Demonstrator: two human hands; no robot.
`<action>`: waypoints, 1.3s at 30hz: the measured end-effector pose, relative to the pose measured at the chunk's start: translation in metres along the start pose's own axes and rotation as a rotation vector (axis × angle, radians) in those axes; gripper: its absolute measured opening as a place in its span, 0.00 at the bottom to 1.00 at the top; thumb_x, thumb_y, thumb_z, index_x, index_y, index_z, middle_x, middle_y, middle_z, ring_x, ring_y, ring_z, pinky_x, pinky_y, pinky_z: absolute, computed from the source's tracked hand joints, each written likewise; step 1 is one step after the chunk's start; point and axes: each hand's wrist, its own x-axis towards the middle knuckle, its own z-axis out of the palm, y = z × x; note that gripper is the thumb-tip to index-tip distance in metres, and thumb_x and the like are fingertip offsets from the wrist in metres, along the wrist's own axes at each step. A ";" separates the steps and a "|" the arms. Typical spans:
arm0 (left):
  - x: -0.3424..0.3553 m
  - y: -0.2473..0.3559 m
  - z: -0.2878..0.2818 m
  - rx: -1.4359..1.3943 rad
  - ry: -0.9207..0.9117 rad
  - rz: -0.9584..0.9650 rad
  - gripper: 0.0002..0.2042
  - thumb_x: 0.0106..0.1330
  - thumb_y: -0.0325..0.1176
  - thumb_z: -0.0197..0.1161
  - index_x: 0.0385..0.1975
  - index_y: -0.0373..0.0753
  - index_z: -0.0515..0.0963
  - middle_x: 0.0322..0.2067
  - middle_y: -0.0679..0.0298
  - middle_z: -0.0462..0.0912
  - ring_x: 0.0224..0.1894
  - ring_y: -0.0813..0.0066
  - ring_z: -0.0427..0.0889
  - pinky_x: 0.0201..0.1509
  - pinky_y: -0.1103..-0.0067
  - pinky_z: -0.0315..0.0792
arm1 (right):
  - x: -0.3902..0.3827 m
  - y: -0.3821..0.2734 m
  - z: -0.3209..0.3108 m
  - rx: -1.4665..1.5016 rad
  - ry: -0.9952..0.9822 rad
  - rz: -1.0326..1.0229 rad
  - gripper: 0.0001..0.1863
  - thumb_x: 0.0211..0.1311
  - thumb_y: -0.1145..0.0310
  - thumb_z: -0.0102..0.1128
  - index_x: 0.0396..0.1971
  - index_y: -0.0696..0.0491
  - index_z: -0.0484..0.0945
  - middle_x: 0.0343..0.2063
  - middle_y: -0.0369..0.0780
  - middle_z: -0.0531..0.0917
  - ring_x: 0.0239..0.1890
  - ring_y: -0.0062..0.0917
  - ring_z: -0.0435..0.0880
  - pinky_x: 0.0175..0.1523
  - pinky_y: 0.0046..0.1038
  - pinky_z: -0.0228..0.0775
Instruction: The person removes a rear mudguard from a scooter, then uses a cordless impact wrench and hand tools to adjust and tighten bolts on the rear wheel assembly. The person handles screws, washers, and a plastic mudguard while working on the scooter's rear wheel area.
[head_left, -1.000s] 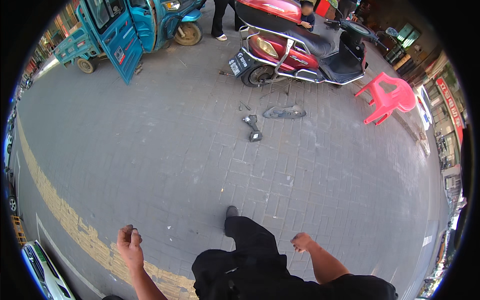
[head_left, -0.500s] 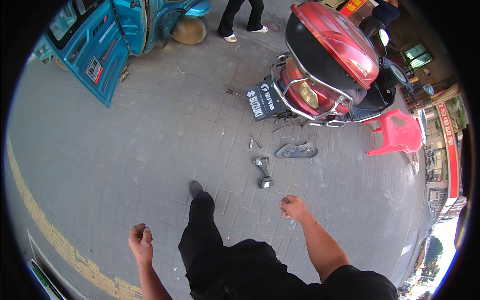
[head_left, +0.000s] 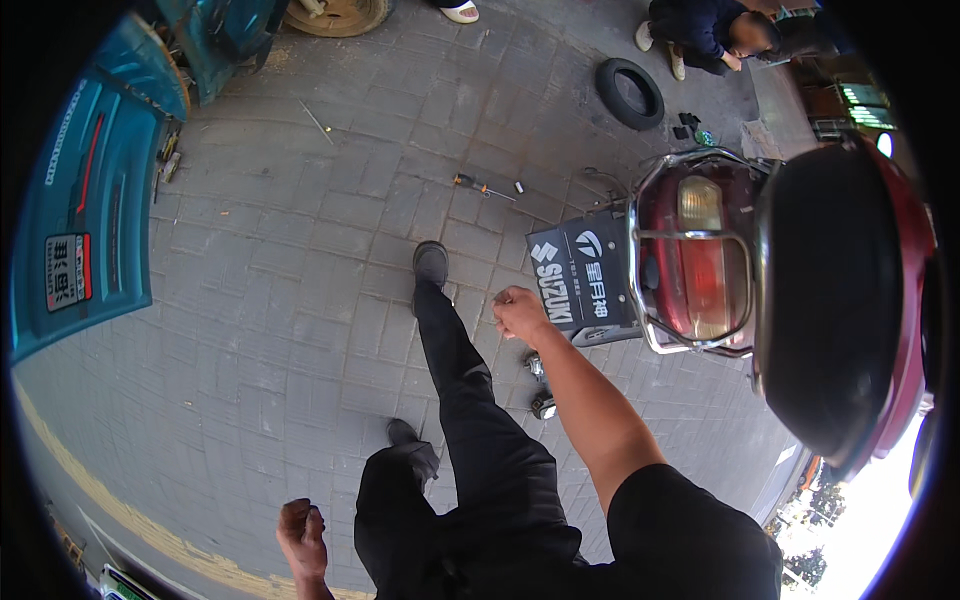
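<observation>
My left hand [head_left: 303, 537] hangs low at the left, its fingers curled in with nothing visible in them. My right hand [head_left: 518, 313] is held out in front of me, fingers also curled, no object showing. It appears just left of the dark plate [head_left: 585, 275] at the back of a red scooter [head_left: 700, 270]; I cannot tell any contact. Beyond it, a screwdriver [head_left: 480, 187] lies on the paving beside a small metal cylinder [head_left: 519, 187]. A cordless impact driver [head_left: 541, 405] lies on the ground, partly hidden by my right forearm.
At the left stands a blue vehicle with an open door panel [head_left: 85, 210]. A thin rod [head_left: 316, 121] lies on the paving [head_left: 250, 300]. A tyre [head_left: 630, 93] lies at the far right, near a crouching person [head_left: 700, 30]. The scooter's black top box [head_left: 830, 300] juts out at the right.
I have stepped forward and the view has turned, so the scooter and blue panel look closer. My right hand has come forward past the impact driver. The crouching person and tyre have come into view.
</observation>
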 end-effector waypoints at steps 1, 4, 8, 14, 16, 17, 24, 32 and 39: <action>0.017 0.009 0.009 0.038 0.010 -0.043 0.08 0.64 0.20 0.57 0.42 0.31 0.74 0.31 0.65 0.78 0.29 0.83 0.73 0.32 0.84 0.69 | 0.044 -0.018 0.003 -0.002 0.033 -0.008 0.08 0.60 0.66 0.64 0.35 0.54 0.79 0.23 0.39 0.81 0.20 0.23 0.79 0.24 0.28 0.74; 0.071 0.041 0.043 0.233 0.094 -0.155 0.06 0.65 0.26 0.58 0.39 0.35 0.75 0.26 0.66 0.76 0.25 0.80 0.75 0.28 0.81 0.73 | 0.181 -0.050 0.010 0.100 0.047 0.072 0.08 0.60 0.65 0.63 0.34 0.53 0.77 0.25 0.37 0.80 0.23 0.25 0.81 0.27 0.32 0.77; 0.140 0.081 0.101 0.298 0.075 -0.317 0.06 0.64 0.26 0.58 0.39 0.32 0.75 0.25 0.65 0.77 0.24 0.79 0.75 0.27 0.82 0.73 | 0.351 -0.053 0.001 -0.068 0.072 -0.012 0.11 0.60 0.65 0.62 0.40 0.53 0.76 0.35 0.39 0.80 0.34 0.30 0.83 0.33 0.38 0.81; 0.224 0.104 0.151 0.496 -0.101 -0.374 0.08 0.68 0.29 0.59 0.38 0.29 0.75 0.25 0.61 0.81 0.27 0.79 0.77 0.32 0.79 0.72 | 0.483 -0.038 -0.044 -0.249 0.553 0.080 0.24 0.53 0.67 0.63 0.51 0.59 0.73 0.50 0.51 0.80 0.50 0.45 0.81 0.50 0.43 0.78; 0.245 0.101 0.163 0.377 -0.090 -0.364 0.12 0.70 0.35 0.61 0.40 0.31 0.74 0.26 0.62 0.81 0.28 0.80 0.77 0.33 0.80 0.70 | 0.505 -0.034 -0.061 -0.429 0.574 0.123 0.26 0.53 0.66 0.61 0.52 0.61 0.72 0.51 0.54 0.78 0.53 0.50 0.78 0.62 0.40 0.70; 0.257 0.101 0.165 0.352 -0.133 -0.360 0.09 0.70 0.32 0.60 0.40 0.31 0.74 0.25 0.64 0.79 0.27 0.82 0.74 0.32 0.81 0.68 | 0.514 -0.031 -0.066 -0.449 0.554 0.151 0.26 0.53 0.67 0.61 0.52 0.61 0.72 0.52 0.55 0.77 0.55 0.50 0.77 0.61 0.39 0.70; 0.298 0.118 0.187 0.558 -0.148 -0.425 0.06 0.65 0.23 0.57 0.40 0.32 0.73 0.26 0.66 0.75 0.28 0.85 0.69 0.32 0.84 0.64 | 0.539 -0.014 -0.082 -0.618 0.547 0.106 0.21 0.49 0.71 0.63 0.46 0.58 0.75 0.46 0.56 0.81 0.53 0.51 0.79 0.57 0.42 0.72; 0.304 0.112 0.183 0.539 -0.146 -0.172 0.04 0.64 0.18 0.58 0.37 0.26 0.74 0.37 0.53 0.76 0.33 0.72 0.77 0.37 0.77 0.73 | 0.513 -0.020 -0.041 -0.608 0.416 0.037 0.20 0.45 0.66 0.71 0.39 0.58 0.80 0.39 0.49 0.85 0.44 0.40 0.85 0.50 0.35 0.76; 0.258 0.102 0.195 0.094 -0.118 -0.279 0.10 0.64 0.20 0.56 0.44 0.28 0.74 0.34 0.60 0.79 0.31 0.78 0.78 0.36 0.82 0.74 | 0.419 -0.075 0.063 0.019 0.411 -0.298 0.14 0.43 0.71 0.68 0.31 0.54 0.76 0.25 0.36 0.79 0.29 0.22 0.76 0.37 0.29 0.73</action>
